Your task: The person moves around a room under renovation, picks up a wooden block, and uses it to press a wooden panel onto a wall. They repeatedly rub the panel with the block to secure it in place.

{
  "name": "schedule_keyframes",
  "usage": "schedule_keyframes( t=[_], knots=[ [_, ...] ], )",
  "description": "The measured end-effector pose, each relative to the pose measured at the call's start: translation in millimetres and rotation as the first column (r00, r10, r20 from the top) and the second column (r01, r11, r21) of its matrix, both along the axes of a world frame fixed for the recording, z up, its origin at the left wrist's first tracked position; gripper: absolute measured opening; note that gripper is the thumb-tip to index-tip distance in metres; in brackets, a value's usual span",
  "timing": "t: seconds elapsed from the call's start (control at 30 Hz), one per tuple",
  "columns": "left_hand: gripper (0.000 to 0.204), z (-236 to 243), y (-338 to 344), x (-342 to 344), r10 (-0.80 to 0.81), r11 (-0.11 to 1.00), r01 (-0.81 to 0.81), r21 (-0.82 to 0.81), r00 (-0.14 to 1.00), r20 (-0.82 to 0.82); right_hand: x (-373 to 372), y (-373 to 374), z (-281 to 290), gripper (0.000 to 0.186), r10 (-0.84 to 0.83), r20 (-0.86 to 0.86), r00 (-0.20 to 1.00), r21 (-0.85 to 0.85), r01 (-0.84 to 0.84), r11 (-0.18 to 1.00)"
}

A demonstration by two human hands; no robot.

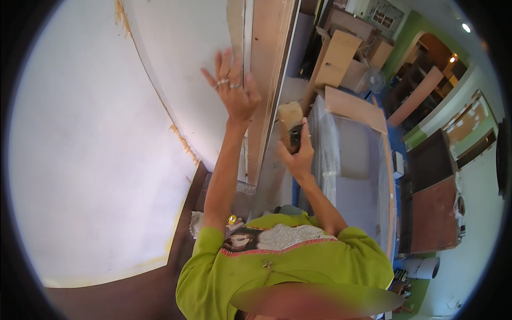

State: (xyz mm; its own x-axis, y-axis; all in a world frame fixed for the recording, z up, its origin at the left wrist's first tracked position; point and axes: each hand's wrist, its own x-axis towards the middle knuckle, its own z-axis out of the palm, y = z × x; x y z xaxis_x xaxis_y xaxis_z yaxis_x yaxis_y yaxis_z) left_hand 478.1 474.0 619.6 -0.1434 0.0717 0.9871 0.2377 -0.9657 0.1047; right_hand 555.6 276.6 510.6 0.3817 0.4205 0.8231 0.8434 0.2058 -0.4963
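Gripping brush (290, 120), right hand (298, 154); left hand (234, 90) near white wall (96, 133).

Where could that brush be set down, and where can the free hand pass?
The plastic-covered panel right of the right hand and its brush shows a broad bare face. The left hand has open white wall on its left. It is tight between the hands at the wooden frame, and crowded beyond with cardboard boxes.

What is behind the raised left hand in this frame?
Behind the left hand is a white wall and the edge of a pale wooden door frame. The palm covers the strip where wall meets frame. The right hand holds a paintbrush nearby.
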Motion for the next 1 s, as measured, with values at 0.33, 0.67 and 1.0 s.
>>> schedule_keyframes(
  t=[0.33,0.67,1.0],
  knots=[
    [0.063,65,-22,48,0.114,0.990,-0.097,0.101,0.977,-0.182,29,-51,-78,0.088,-0.110,-0.420,0.901,-0.194,0.029,0.981],
    [0.049,42,-22,34,-0.145,0.989,0.139,-0.054,0.980,-0.134,56,-97,-139,0.088,-0.087,-0.620,0.780,-0.293,-0.127,0.948],
    [0.079,-14,-22,37,0.247,0.968,-0.239,0.076,0.857,-0.453,100,-101,-184,0.087,-0.019,-0.594,0.805,-0.331,-0.222,0.917]
  ],
)
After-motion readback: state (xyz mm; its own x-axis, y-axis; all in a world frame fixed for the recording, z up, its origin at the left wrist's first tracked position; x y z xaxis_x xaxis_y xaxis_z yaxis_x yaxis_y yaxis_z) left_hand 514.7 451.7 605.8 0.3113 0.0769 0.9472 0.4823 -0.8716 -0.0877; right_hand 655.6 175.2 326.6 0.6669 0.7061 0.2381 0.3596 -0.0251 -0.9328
